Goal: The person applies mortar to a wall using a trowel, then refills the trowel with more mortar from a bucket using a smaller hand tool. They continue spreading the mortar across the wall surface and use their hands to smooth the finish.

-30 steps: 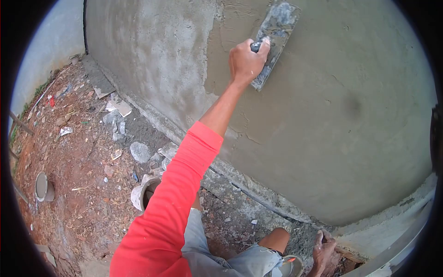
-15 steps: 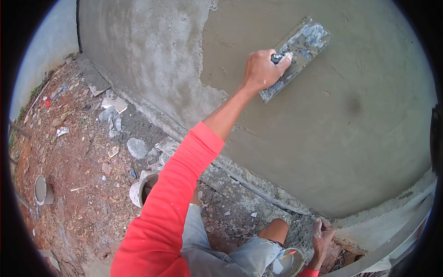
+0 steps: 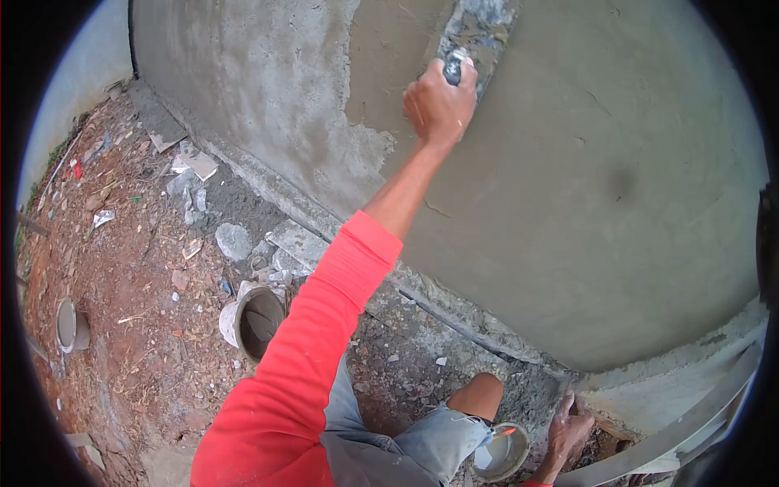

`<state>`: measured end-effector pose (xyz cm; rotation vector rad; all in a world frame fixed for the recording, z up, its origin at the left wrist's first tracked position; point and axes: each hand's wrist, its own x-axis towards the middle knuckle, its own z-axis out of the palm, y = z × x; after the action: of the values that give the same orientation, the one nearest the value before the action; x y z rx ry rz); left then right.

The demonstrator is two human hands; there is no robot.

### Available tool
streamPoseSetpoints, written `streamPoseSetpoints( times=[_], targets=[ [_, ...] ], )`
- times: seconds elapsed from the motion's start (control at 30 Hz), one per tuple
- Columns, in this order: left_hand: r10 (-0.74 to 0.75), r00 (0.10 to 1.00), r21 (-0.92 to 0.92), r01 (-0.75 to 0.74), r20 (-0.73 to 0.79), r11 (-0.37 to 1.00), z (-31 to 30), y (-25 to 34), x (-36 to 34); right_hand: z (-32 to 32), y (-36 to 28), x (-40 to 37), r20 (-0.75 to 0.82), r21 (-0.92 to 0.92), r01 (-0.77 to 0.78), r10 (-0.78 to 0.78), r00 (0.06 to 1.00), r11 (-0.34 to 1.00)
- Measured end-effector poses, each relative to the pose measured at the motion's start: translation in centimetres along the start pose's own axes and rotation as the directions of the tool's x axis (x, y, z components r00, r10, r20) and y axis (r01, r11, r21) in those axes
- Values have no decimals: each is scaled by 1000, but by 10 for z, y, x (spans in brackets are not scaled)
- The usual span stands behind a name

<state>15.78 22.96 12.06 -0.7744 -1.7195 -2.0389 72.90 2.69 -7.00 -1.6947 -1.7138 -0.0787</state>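
Gripping trowel (image 3: 480,28) handle in closed left hand (image 3: 438,105), top centre; blade just above fist, flat on wall (image 3: 633,203). Right hand (image 3: 566,428) lower right, grip unclear.

- A trowel (image 3: 484,23) with a grey steel blade smeared with mortar and a dark handle, pressed flat to the wall (image 3: 243,97), nearly upright.
- wet plaster (image 3: 584,162), a smooth, darker coat beside it.

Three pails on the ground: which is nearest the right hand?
The pail beside the bare knee, next to the right hand; the sleeve-side pail and the far-left pail are farther.
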Motion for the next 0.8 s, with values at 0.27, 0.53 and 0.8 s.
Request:
streamPoseSetpoints(
  times=[0.27,0.53,0.8],
  targets=[
    [-714,662,-25,729,-227,684,-36,-187,10,-46,65,-68,-114,-393,-314,293,949,864],
    [-357,934,-47,357,7,933,-19,-120,-95,-15,51,-59,-71,-355,-239,229,971,904],
    [-781,622,-321,731,-50,603,-44,-270,-120,-23,89,-87,-12,-452,-285,313,950,846]
  ],
)
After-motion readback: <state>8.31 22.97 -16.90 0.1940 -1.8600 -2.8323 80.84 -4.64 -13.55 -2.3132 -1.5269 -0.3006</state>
